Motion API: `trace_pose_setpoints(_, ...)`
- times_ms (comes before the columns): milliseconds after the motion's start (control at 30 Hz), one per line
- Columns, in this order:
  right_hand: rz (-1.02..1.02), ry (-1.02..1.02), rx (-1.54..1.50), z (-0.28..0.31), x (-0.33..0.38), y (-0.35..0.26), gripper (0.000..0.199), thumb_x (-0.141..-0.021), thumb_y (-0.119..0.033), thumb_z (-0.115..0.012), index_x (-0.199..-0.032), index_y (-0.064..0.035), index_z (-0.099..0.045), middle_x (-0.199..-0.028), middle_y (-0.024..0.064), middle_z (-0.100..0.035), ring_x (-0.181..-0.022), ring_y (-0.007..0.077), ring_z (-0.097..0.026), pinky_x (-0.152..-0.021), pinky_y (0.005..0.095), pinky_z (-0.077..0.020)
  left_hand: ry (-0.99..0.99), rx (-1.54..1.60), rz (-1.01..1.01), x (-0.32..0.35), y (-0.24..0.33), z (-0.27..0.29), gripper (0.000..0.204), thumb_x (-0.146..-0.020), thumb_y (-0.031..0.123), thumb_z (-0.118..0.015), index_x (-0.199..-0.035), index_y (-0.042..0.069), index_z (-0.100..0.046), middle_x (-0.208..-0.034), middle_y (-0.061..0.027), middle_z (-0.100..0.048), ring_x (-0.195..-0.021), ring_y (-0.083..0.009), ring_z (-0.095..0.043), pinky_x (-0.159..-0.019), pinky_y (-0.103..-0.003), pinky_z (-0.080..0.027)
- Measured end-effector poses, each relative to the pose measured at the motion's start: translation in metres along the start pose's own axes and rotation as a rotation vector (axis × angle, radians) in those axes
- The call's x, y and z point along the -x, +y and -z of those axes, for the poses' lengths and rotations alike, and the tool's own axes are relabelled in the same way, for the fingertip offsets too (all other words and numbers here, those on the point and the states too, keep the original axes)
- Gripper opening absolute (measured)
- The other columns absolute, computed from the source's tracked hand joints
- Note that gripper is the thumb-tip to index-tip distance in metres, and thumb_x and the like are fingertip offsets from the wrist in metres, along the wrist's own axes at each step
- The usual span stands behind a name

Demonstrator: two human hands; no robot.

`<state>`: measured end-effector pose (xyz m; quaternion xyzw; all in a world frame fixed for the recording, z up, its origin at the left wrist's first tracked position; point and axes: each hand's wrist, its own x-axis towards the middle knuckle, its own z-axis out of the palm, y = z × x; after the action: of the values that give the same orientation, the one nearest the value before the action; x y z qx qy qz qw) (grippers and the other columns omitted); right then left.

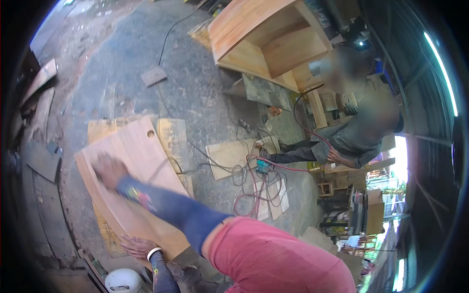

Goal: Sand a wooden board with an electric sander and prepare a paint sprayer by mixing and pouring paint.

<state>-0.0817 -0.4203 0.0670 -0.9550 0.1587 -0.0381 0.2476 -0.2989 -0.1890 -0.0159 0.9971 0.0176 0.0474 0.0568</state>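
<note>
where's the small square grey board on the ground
In the head view, the small square grey board lies upper left of centre on the concrete floor, beyond the curved wooden panel.

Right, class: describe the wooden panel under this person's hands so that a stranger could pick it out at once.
Start from the grey concrete floor and look lower left. A long, light-brown curved wooden panel lies there on flat cardboard, with both hands on it. Unlike the small boards nearby, it has one round hole near its far end.

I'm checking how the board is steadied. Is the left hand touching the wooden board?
Touching: the head view shows the left hand lying flat, fingers spread, on the near end of the wooden board.
</note>
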Motion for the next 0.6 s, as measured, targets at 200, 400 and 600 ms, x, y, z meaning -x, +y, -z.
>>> trace_pose_setpoints(200,0.017,-0.439,-0.204,0.075,0.247,-0.052,0.062,-0.088,-0.03,-0.07,-0.146,-0.0138,-0.053,-0.127,0.0229,-0.064,-0.1,0.0451,-0.07,-0.083,0.0515,-0.0586,-0.621,0.096,-0.135,-0.038,-0.081,-0.003,0.064,-0.104,0.037,-0.053,-0.162,0.015,-0.037,-0.162,-0.0272,-0.037,-0.142,-0.0444,-0.046,-0.119,-0.051,-0.037)
trace_pose_setpoints(400,-0.108,-0.523,-0.095,0.263,0.457,-0.045,0.06,-0.084,-0.029,-0.074,-0.139,-0.0118,-0.054,-0.136,0.0201,-0.057,-0.107,0.0426,-0.066,-0.086,0.0518,-0.0566,-0.518,0.298,-0.386,-0.075,-0.243,0.062,0.048,-0.094,0.013,-0.061,-0.141,0.004,-0.06,-0.128,-0.0302,-0.066,-0.116,-0.0459,-0.064,-0.098,-0.049,-0.052)
trace_pose_setpoints(600,-0.65,0.005,0.085,0.369,0.665,0.021,0.054,-0.083,-0.044,-0.073,-0.129,-0.0193,-0.063,-0.124,0.0133,-0.069,-0.111,0.0374,-0.067,-0.083,0.0525,-0.0577,-0.794,0.142,-0.388,-0.062,-0.24,0.229,0.042,-0.09,0.015,-0.064,-0.131,0.007,-0.069,-0.123,-0.0226,-0.071,-0.114,-0.0409,-0.067,-0.097,-0.049,-0.053)
